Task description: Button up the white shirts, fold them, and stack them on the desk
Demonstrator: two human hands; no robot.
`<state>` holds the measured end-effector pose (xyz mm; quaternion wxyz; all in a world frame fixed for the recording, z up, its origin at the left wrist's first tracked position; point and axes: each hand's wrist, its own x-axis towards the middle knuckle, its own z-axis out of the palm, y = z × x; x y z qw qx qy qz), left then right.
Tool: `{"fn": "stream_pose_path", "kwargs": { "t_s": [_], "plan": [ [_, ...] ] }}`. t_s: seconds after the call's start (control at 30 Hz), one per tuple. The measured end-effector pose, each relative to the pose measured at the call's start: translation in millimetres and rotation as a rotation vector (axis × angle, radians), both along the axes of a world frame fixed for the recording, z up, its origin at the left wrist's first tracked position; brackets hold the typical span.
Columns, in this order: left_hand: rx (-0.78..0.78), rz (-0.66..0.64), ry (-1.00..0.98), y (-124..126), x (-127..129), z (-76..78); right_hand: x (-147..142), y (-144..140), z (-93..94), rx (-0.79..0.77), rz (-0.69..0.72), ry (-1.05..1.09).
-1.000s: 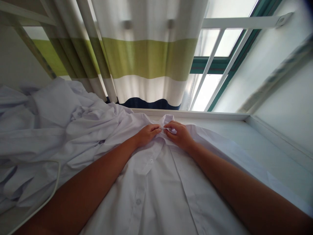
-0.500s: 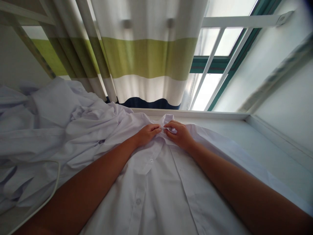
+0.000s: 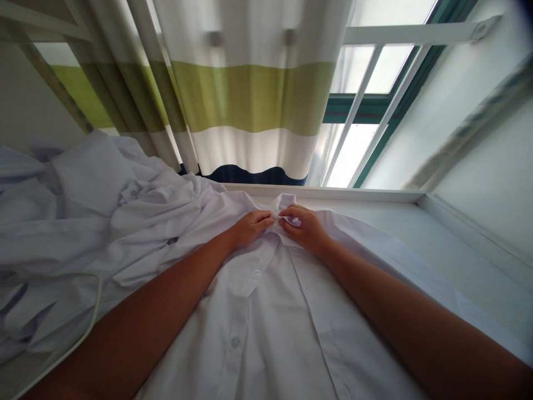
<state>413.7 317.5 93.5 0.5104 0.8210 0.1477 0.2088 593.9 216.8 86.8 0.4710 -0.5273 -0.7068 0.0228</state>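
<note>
Centrally, the shirt (image 3: 275,322) lies between the forearms (image 3: 166,311), its lower end cut off at the bottom edge. The fingers mask the pinched cloth near its top; whether a button sits there cannot be told. The heap (image 3: 91,183) of crumpled white cloth is cropped at left, and where it ends and the shirt begins is unclear. The white surface (image 3: 395,222) carries both, bounded at the far side by a raised rim (image 3: 353,193). Beyond hang a curtain (image 3: 250,97) with a green band, a white rail (image 3: 408,35) and a teal-framed window (image 3: 375,108); a pale wall (image 3: 499,205) stands at right. A pale cord (image 3: 98,300) bends beside the left forearm. Left hand (image 3: 250,228) and right hand (image 3: 306,228) nearly meet, fingers curled inward; each grip is narrow, holding shirt cloth between thumb and fingers. Two buttons (image 3: 235,342) show on the strip below.
</note>
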Motion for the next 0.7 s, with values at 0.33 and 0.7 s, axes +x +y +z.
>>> {"fn": "stream_pose_path", "kwargs": {
  "t_s": [0.33, 0.7],
  "plan": [
    [0.004, -0.008, 0.000, 0.6, -0.1, -0.6, 0.8, 0.4, -0.2, -0.006, 0.007, 0.006],
    [-0.002, -0.011, 0.003, 1.4, 0.0, -1.5, 2.1, 0.2, -0.7, -0.008, 0.006, 0.009]
  ]
}}
